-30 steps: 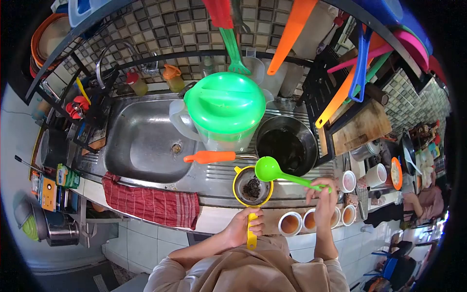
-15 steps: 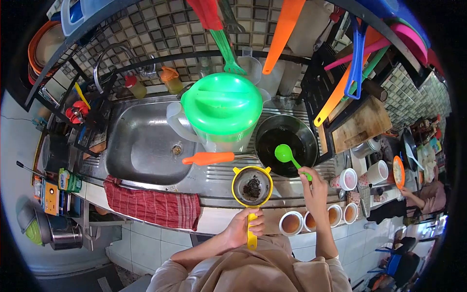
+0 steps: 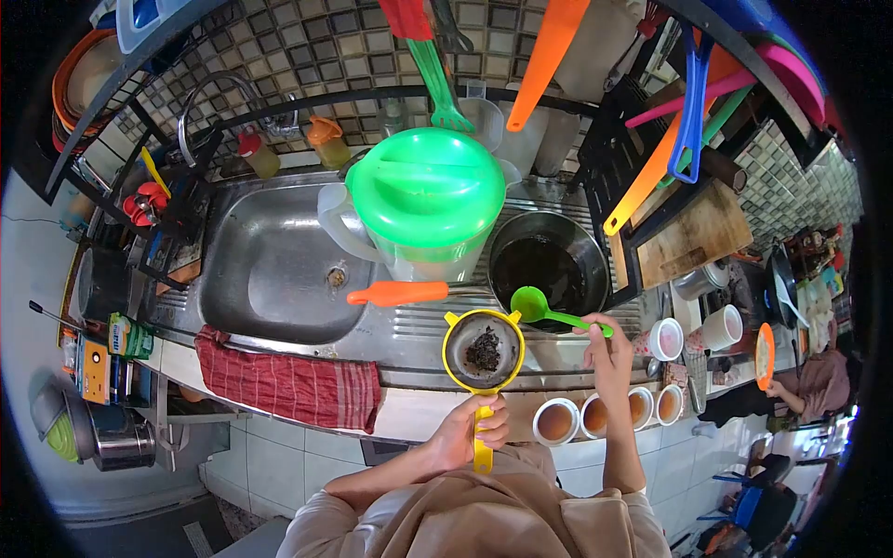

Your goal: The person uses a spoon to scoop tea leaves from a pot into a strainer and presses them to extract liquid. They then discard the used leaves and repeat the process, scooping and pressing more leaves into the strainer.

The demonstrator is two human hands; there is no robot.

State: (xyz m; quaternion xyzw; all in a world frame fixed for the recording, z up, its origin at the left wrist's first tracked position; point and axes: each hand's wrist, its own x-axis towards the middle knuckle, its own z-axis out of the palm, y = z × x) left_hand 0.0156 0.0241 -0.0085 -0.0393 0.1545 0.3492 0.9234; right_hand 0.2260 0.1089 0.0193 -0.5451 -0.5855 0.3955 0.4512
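Note:
My left hand (image 3: pixel 472 431) is closed around the handle of a yellow strainer (image 3: pixel 448 354), which holds a clump of dark leaves in its mesh. My right hand (image 3: pixel 609 358) grips a green ladle (image 3: pixel 530 304) by the end of its handle. The ladle's bowl is at the near left rim of a dark pot (image 3: pixel 595 249), close to the strainer's upper right edge. Dark liquid (image 3: pixel 535 265) fills part of the pot, and an orange handle sticks out to its left. Several cups of brown liquid (image 3: pixel 556 423) stand along the counter's front edge, partly behind my right forearm.
A pitcher with a green lid (image 3: pixel 428 191) stands between the sink (image 3: pixel 279 270) and the pot. A red cloth (image 3: pixel 284 381) hangs over the counter edge. Utensils, including an orange one (image 3: pixel 547 60), hang overhead. Another person's arm (image 3: pixel 791 398) is at far right.
My right hand has brought the ladle left and toward me, from over the middle of the pot to its rim beside the strainer. The strainer has stayed nearly still.

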